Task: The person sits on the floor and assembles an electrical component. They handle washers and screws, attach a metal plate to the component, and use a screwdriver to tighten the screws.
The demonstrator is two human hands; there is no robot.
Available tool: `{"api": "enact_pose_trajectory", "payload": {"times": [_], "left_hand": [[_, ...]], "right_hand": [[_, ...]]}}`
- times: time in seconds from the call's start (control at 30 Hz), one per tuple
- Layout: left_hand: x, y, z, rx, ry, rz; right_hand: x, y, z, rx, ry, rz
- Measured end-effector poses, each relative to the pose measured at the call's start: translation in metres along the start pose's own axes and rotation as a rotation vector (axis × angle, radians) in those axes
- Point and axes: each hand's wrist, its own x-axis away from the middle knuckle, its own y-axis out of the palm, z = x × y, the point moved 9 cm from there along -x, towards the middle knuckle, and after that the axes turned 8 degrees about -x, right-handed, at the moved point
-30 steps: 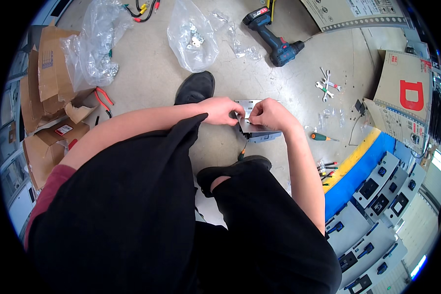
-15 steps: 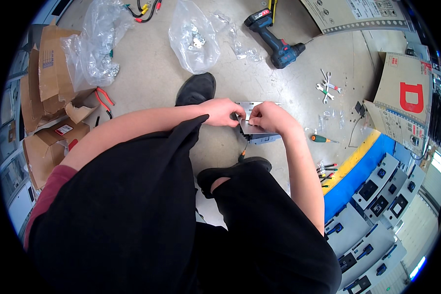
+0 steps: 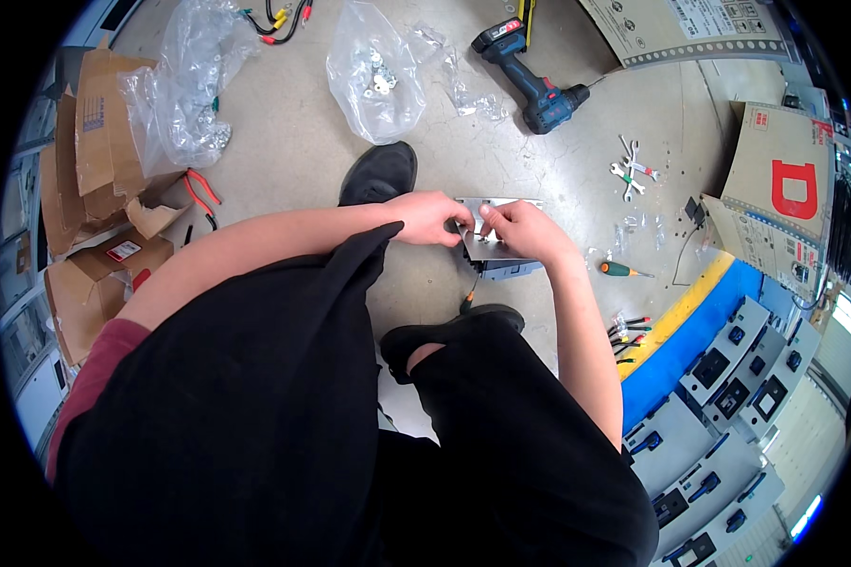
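On the floor between my shoes stands a grey and black boxy unit (image 3: 520, 272) with a shiny bent metal plate (image 3: 490, 251) on top. My left hand (image 3: 431, 218) is closed at the plate's left edge, thumb and fingers pinching it. From the right, my right hand (image 3: 524, 231) reaches over the plate, its thumb and fingertips drawn together near the middle. Anything small between those fingertips is too hidden to name. A screwdriver with a green and orange handle (image 3: 467, 301) lies below the unit, by my lower shoe.
A cordless drill (image 3: 531, 83) lies ahead, beside a clear bag of hardware (image 3: 376, 76). Open-ended wrenches (image 3: 628, 174) and another screwdriver (image 3: 619, 269) lie rightward. Red-handled pliers (image 3: 201, 196) are near cardboard boxes (image 3: 104, 142) on the left. Panels with handles (image 3: 704, 454) stand lower right.
My right hand has shifted slightly on the plate, its thumb now showing more upright over the middle. My left hand stays almost in place at the left edge.
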Motion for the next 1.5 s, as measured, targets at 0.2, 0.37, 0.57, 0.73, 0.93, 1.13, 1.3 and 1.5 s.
{"api": "enact_pose_trajectory", "payload": {"times": [0.2,0.37,0.57,0.73,0.93,1.13,1.3,1.5], "left_hand": [[-0.001,0.0,0.0,0.012,0.003,-0.004],[0.0,0.0,-0.001,0.021,-0.001,-0.002],[-0.001,0.0,0.0,0.028,0.009,0.012],[-0.001,-0.001,0.0,0.028,0.0,-0.005],[0.0,-0.001,0.001,0.023,-0.013,-0.017],[0.0,0.0,-0.001,0.031,-0.007,-0.014],[0.001,-0.001,-0.001,0.033,-0.017,-0.013],[0.0,-0.001,0.002,0.023,-0.01,-0.019]], "right_hand": [[-0.003,-0.003,0.005,0.025,-0.052,0.022],[0.0,0.0,0.004,-0.007,0.047,-0.025],[-0.001,-0.001,0.005,-0.008,0.016,-0.022],[0.0,-0.002,0.004,-0.023,0.05,-0.032],[0.0,-0.001,0.002,0.011,0.049,-0.039],[0.001,-0.001,0.002,0.07,0.084,-0.067],[0.001,0.002,0.0,-0.014,0.024,-0.067],[0.0,0.003,0.003,-0.023,0.011,-0.075]]}}
